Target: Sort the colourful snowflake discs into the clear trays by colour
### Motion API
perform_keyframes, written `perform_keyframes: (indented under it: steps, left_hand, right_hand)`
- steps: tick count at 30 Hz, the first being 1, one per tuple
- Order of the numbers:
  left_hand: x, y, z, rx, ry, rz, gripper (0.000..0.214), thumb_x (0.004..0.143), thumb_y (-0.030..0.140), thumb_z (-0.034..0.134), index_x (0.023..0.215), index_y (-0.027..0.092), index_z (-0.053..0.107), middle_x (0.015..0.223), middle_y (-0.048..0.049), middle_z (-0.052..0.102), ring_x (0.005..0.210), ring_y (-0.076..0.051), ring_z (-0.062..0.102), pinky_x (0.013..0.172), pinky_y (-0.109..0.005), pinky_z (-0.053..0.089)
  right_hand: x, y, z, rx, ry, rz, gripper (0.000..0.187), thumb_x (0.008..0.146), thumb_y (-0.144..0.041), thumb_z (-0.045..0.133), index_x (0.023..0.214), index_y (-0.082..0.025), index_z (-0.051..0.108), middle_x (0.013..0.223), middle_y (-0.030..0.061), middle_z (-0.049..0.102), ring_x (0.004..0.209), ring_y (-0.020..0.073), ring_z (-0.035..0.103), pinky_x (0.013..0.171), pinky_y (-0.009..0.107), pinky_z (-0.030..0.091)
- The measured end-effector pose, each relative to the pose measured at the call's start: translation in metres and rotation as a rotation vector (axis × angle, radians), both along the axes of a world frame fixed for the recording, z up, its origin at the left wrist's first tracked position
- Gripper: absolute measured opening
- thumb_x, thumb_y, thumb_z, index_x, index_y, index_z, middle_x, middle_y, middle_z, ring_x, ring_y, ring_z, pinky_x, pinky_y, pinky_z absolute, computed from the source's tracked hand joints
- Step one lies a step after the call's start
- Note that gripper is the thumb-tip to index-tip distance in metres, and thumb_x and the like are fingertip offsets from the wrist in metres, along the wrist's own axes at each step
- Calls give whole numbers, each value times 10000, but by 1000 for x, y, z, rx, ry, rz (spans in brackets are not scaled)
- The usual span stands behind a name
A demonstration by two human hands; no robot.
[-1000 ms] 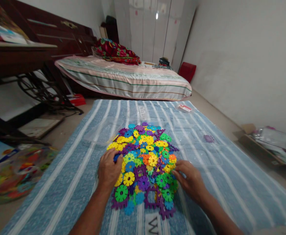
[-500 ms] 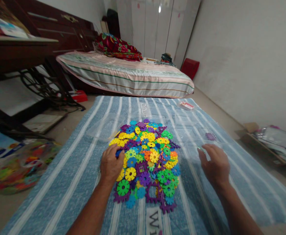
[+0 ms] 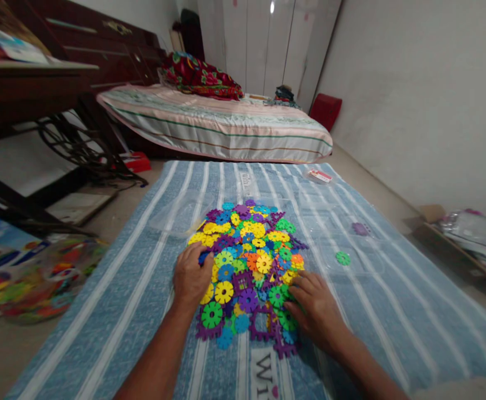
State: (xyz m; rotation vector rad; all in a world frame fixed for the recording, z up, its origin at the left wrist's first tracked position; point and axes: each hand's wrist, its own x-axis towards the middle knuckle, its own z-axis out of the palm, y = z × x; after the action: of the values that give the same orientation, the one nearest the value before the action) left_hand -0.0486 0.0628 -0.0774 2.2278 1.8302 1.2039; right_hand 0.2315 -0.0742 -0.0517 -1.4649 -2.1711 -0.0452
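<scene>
A heap of plastic snowflake building discs (image 3: 263, 262) in yellow, green, blue, orange and purple lies on the striped cloth, with purple notched frames (image 3: 261, 325) among them. At the heap's left edge, my left hand (image 3: 193, 272) is closed, a dark blue disc (image 3: 203, 257) showing between thumb and forefinger. My right hand (image 3: 315, 305) reaches over the right edge, its fingers apart and touching the green and yellow discs there. A single green disc (image 3: 343, 258) rests in a clear plastic tray (image 3: 324, 244) to the right. A purple piece (image 3: 360, 229) lies in the tray's farther part.
Clear plastic (image 3: 171, 214) lies left of the heap, and a small red-and-white packet (image 3: 320, 176) near the far edge. A bag of colourful pieces (image 3: 51, 283) is on the floor at left. Beyond stands a bed (image 3: 226, 125); a box of odds and ends (image 3: 471, 244) sits right.
My right hand has moved left from the clear tray to the heap, leaving the green disc in the tray. My left hand has stayed at the heap's left edge.
</scene>
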Motion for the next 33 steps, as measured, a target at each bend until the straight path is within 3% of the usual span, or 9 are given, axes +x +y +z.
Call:
perform_keyframes:
  steps: [10,16,18,21,23,28,30,33]
  left_hand:
    - [0,-2,3,-20,-21,-4,198,823,317,508,907,192,635,1079,-104,673,1093,-268,592,980,-442,459]
    - [0,-2,4,-27,-15,-15,187,815,311,511,894,196,636,1071,-103,674,1079,-272,594,978,-463,458]
    - [0,-2,4,-28,-11,-12,193,818,311,506,901,193,635,1077,-106,672,1079,-271,593,978,-458,458]
    - [1,-2,5,-28,-1,-13,218,829,319,488,912,178,632,1079,-121,669,1081,-272,591,977,-446,457]
    - [1,-2,5,-28,6,-16,234,835,325,477,912,166,632,1079,-133,668,1081,-274,590,978,-440,455]
    - [2,-2,6,-37,7,-14,236,829,332,475,903,168,628,1081,-135,667,1079,-273,589,981,-434,448]
    - [2,-2,6,-40,-1,-9,224,824,330,482,902,177,625,1081,-126,668,1079,-269,590,981,-435,448]
    - [3,-1,6,-47,-10,-7,206,817,320,490,902,188,624,1076,-113,671,1081,-264,593,980,-434,449]
  right_hand:
    - [1,0,-6,92,46,-3,136,901,-177,519,856,-206,643,964,73,665,1022,229,587,889,408,489]
    - [11,4,12,181,113,3,142,906,-159,511,878,-210,640,926,61,687,961,197,619,867,374,496]
    - [24,8,23,244,81,-78,129,902,-152,517,880,-204,632,915,60,692,939,195,627,913,400,465]
    - [47,15,38,408,-17,-360,91,897,-184,542,887,-183,633,888,76,696,902,217,632,949,457,416]
    - [58,17,43,466,-68,-472,94,895,-219,556,902,-172,637,876,87,694,883,228,629,916,447,427]
    - [56,9,29,347,-101,-220,92,899,-250,559,924,-197,630,915,61,695,975,223,617,939,419,425]
    - [53,6,19,325,-112,-232,127,897,-270,557,969,-195,631,977,78,690,1049,246,592,949,437,418]
    - [56,8,8,315,-139,-359,202,896,-293,539,1024,-164,629,1029,124,676,1070,279,574,912,444,432]
